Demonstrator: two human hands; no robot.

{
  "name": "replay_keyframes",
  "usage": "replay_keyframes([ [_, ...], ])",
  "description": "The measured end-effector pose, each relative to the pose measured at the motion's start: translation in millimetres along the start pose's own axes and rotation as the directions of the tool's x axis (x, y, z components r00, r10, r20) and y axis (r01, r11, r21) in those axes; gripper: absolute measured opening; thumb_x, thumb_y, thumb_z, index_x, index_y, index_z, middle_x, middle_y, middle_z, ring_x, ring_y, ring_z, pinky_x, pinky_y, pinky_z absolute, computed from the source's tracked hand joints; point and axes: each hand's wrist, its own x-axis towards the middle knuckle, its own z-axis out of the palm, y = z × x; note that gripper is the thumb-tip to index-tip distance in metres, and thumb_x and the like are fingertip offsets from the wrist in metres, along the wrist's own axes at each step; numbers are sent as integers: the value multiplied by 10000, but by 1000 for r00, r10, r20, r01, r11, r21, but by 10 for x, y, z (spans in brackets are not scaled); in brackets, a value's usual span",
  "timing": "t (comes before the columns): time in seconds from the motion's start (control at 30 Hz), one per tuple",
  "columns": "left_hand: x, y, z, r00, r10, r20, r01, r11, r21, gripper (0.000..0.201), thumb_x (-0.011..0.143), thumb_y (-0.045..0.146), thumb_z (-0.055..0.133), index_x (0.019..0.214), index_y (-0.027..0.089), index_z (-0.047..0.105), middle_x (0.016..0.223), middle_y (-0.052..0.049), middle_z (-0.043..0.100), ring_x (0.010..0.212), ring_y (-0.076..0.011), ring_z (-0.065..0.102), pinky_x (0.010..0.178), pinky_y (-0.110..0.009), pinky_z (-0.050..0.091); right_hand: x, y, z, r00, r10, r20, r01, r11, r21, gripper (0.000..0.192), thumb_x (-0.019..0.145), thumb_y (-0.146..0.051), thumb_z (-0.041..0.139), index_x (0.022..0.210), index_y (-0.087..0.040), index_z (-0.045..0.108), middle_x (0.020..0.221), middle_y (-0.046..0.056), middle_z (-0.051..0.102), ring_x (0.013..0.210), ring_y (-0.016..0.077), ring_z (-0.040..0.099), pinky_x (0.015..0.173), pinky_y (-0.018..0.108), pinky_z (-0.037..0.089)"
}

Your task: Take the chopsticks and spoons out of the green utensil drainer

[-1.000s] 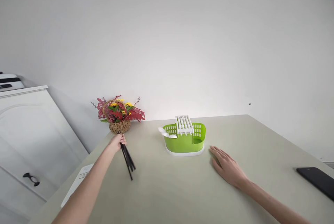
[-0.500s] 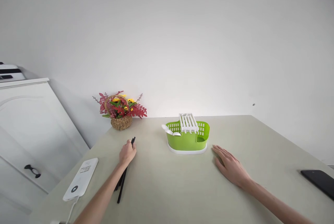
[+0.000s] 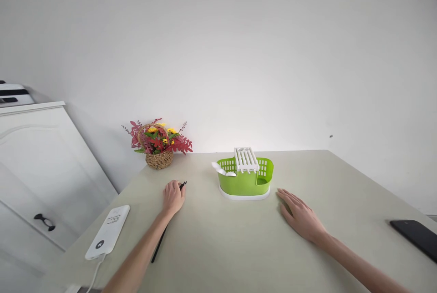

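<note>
- The left hand [image 3: 173, 196] rests on the surface [image 3: 239, 238], its fingers closed around a bundle of black chopsticks [image 3: 160, 244].
- The chopsticks lie slanted under the hand; their tips poke out past the knuckles, pointing toward the green cutlery holder [image 3: 246, 183].
- The right hand [image 3: 300, 218] lies flat, fingers spread and holding nothing, just beside the holder.
- A flower basket [image 3: 159, 145] stands at the back of the surface.

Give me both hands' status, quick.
Left hand: closed on black chopsticks, low over the table.
Right hand: open, flat on the table, holding nothing.
</note>
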Motion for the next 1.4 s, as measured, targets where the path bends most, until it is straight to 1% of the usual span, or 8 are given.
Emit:
replay_keyframes([
  [0.13, 150, 304, -221, 981, 188, -55, -193, 975, -111, 231, 997, 369, 459, 971, 212, 626, 1108, -144, 673, 1123, -318, 605, 1052, -491, 420, 8, -16, 5, 1000, -10, -6, 10, 1000, 1, 578, 1021, -434, 336, 1526, -203, 496, 1607, 26, 469, 1507, 228, 388, 1246, 447, 331],
  [0.3, 436, 977, -456, 946, 284, -156, -317, 909, -268, 423, 1087, 376, 227, 1110, 220, 619, 1126, -120, 676, 1144, -255, 611, 1056, -422, 453, 6, -30, 13, 1000, -14, -16, 14, 1000, 9, 580, 1018, -438, 339, 1518, -197, 510, 1602, 37, 475, 1504, 239, 394, 1247, 460, 329],
  [0.4, 479, 1332, -541, 924, 361, -128, -383, 852, -356, 491, 1102, 399, 180, 1141, 221, 636, 1114, -95, 701, 1100, -219, 642, 994, -361, 503, 5, -40, 13, 1000, -16, -23, 16, 1000, 12, 572, 1016, -434, 350, 1511, -204, 521, 1594, 41, 486, 1502, 240, 399, 1246, 454, 329],
  [0.5, 448, 1529, -612, 894, 448, -15, -401, 785, -473, 528, 1101, 454, 185, 1160, 222, 656, 1127, -79, 717, 1062, -216, 660, 964, -343, 506, 10, -45, 6, 999, -15, -31, 15, 1000, 13, 570, 1018, -436, 355, 1506, -198, 528, 1589, 48, 493, 1500, 239, 403, 1241, 445, 340],
  [0.7, 466, 1558, -640, 873, 447, 195, -273, 778, -565, 636, 1070, 579, 177, 1227, 236, 689, 1271, -61, 726, 1179, -242, 656, 1065, -367, 468, 23, -34, -12, 999, -17, -32, 18, 999, 28, 564, 1018, -417, 356, 1510, -199, 523, 1591, 40, 491, 1501, 231, 400, 1249, 445, 323],
  [0.9, 551, 1648, -543, 824, 404, 398, -145, 828, -542, 786, 1005, 718, 174, 1366, 201, 642, 1524, -88, 562, 1479, -268, 435, 1251, -418, 292, 22, -59, -34, 999, -19, -28, 20, 999, 35, 569, 1020, -416, 350, 1504, -175, 528, 1591, 53, 489, 1504, 236, 396, 1253, 453, 318],
  [1.2, 519, 1726, -583, 871, 357, 339, -86, 788, -610, 732, 1021, 693, 176, 1313, 226, 659, 1455, -70, 626, 1399, -249, 521, 1224, -404, 335, 30, -73, -55, 1000, -6, -26, 7, 999, 34, 567, 1024, -422, 338, 1510, -197, 524, 1602, 31, 473, 1512, 228, 379, 1259, 445, 306],
  [1.4, 515, 1906, -563, 857, 425, 292, -133, 729, -671, 664, 1042, 647, 205, 1249, 234, 682, 1383, -67, 675, 1329, -252, 582, 1158, -413, 428, 24, -73, -56, 1000, -5, -21, 6, 999, 32, 569, 1022, -418, 335, 1510, -194, 524, 1604, 35, 469, 1512, 231, 380, 1259, 454, 305],
])
